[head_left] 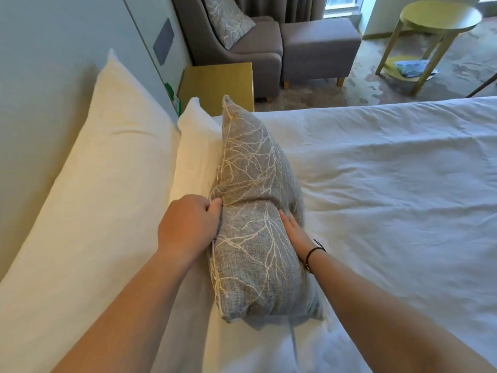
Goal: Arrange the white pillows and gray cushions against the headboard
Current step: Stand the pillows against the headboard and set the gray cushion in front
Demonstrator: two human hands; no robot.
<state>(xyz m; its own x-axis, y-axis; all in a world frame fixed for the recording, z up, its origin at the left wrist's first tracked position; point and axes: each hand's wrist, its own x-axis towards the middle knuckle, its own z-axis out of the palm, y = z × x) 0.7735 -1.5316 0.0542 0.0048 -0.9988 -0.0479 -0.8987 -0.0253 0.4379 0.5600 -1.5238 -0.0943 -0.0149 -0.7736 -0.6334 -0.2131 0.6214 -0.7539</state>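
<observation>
While our left hand pinched the gray cushion and our right hand lay open beside it, white pillows beyond our fingertips already leaned upright, another cushion unplaced

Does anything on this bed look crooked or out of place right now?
Mostly the gray cushion: it is pinched in at the middle between the left hand and right hand, so it looks dented rather than plump. A matching cushion sits on the armchair, not on the bed.
</observation>
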